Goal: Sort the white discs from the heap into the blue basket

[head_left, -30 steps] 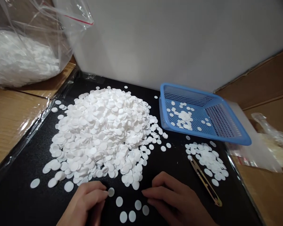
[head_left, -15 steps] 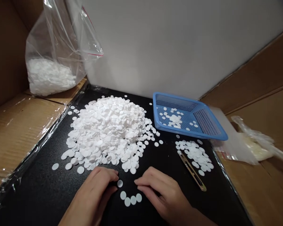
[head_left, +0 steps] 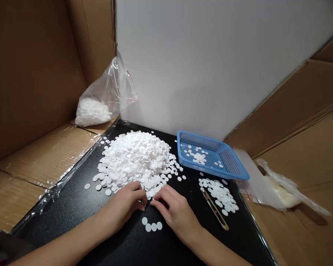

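A big heap of small white round discs (head_left: 137,155) lies on the black table top (head_left: 72,221). My left hand (head_left: 129,203) is at the near edge of the heap, fingers curled and thumb close to the fingertips; what they hold, if anything, is hidden. Opposite it, my right hand (head_left: 176,208) has thumb and index finger pinched together beside the outermost discs. I cannot make out what sits in that pinch. Just below the fingertips, several loose discs (head_left: 154,227) lie flat in a short curved row.
A blue plastic basket (head_left: 240,173) at the back right holds some discs. Before it lie a smaller spread of discs (head_left: 220,194) and slim metal tweezers (head_left: 215,209). Plastic bags stand at the back left (head_left: 94,111) and lie at right (head_left: 283,190). Cardboard walls surround the table.
The view has pulled back. Both hands have moved nearer the heap, closer together. The single disc beside my left fingertips no longer shows; the curved row stays.
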### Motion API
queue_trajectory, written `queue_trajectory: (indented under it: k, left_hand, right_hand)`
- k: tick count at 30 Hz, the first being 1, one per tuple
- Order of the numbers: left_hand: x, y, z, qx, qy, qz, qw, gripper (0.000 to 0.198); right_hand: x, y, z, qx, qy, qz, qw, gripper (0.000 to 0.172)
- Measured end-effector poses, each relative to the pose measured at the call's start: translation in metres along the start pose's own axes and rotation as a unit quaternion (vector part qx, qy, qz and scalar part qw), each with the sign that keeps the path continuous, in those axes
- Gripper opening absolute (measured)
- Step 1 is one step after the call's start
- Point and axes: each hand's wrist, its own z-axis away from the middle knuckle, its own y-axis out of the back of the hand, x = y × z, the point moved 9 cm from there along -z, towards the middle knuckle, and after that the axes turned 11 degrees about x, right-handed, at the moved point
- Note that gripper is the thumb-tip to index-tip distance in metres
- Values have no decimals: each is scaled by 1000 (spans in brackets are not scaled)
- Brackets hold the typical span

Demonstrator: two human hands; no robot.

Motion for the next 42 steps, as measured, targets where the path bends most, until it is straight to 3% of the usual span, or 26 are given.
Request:
queue_trajectory:
  k: [2,4,7,9,11,15,19,29,37,42]
  left_hand:
    - [0,0,0,-3,-12,-13,1000,22]
    - [2,1,2,15,-15,-19,1000,22]
    - [7,0,6,40,7,16,999,22]
    - [12,-8,8,24,30,57,998,23]
    - [16,-15,9,0,44,67,997,22]
    - [11,-11,6,30,56,34,997,19]
    - [5,3,1,85,54,23,995,23]
    - [24,-13,-8,59,-37,-71,995,14]
    - [16,0,-5,73,3,9,997,16]
    - [6,1,4,45,89,68,993,12]
  right_hand:
    - [6,5,0,5,-50,-37,998,17]
    - [21,9,4,4,-145,-85,986,18]
    - [43,3,16,-33,-295,-173,939,20]
    - [47,-4,21,-60,-338,-220,913,18]
    - [46,-7,21,-74,-343,-241,905,14]
    - [40,2,13,-65,-275,-171,944,6]
    - [30,14,4,-41,-181,-95,978,16]
    - [21,14,3,-57,-88,-42,994,18]
    - [6,12,4,-56,21,17,998,27]
    - [4,12,4,-52,56,16,997,26]
